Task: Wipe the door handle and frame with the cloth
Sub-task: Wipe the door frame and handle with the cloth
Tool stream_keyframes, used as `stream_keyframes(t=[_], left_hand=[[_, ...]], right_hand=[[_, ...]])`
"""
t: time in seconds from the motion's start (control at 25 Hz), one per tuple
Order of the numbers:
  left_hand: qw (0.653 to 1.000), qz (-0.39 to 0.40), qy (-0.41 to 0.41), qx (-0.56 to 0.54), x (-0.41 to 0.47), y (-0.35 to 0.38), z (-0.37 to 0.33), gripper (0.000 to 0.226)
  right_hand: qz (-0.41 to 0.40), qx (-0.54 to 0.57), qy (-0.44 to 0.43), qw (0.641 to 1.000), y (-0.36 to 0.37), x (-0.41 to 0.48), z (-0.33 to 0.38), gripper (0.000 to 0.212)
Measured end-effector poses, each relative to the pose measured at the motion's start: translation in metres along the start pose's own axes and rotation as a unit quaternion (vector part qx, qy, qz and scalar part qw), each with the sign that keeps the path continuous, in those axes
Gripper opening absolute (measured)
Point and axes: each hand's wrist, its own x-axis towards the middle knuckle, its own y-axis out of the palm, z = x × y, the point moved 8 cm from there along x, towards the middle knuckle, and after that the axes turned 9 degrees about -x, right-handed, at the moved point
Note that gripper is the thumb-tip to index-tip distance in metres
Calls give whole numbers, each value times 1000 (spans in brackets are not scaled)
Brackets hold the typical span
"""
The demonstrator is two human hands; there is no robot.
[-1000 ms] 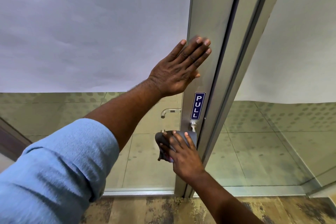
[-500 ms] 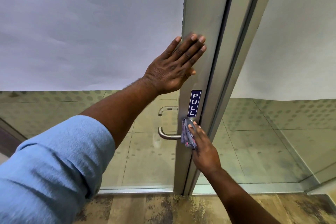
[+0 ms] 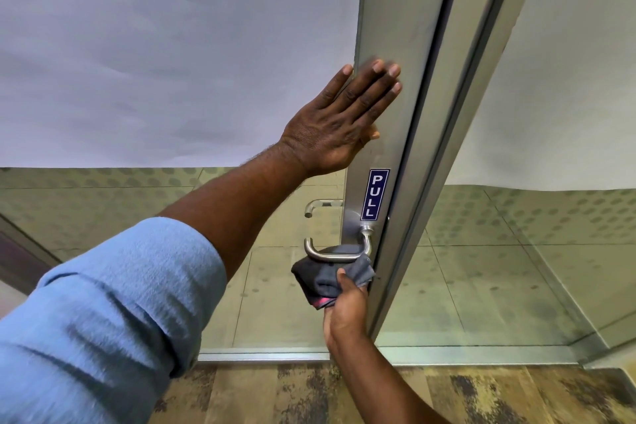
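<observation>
- Your left hand lies spread flat on the frame; your right hand grips the cloth under the handle.
- Handle wipe looks underway; frame likely still left.

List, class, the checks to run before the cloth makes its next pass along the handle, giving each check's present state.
1. Cloth gripped in right hand: ok.
2. Cloth touching handle: ok, bunched just under the bar.
3. Left hand flat on frame, steadying the door: ok.
4. Handle bar clear of fingers: ok.
5. Handle already clean: cannot tell.
6. PULL sign out of the cloth's way: ok, it sits above.
</observation>
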Motion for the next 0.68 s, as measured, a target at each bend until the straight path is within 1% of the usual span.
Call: stream_keyframes(t=[0.12,0.2,0.28,0.36,0.44,0.56,0.6,0.68], left_hand=[[1000,-8,4,4,0,-1,0,61],[1000,-4,4,6,1,0,0,61],[1000,0,5,5,0,1,0,61],[1000,0,5,5,1,-1,0,61],[1000,-4,4,4,1,-3,0,61],[1000,-4,4,6,1,-5,-1,61],[1000,-1,3,4,1,-5,-1,61],[1000,5,1,-1,0,-4,-1,62]], right_hand=[[51,51,70,995,23,-14,-21,35],[67,72,100,990,35,-16,-24,37],[72,75,107,989,39,-15,-21,35],[59,64,101,991,31,-13,-15,25],[26,65,74,995,16,-11,-3,21],[-38,37,1,999,-4,-6,26,26],[-46,3,-40,998,-7,-4,40,28],[-15,-137,-109,984,1,-3,68,35]])
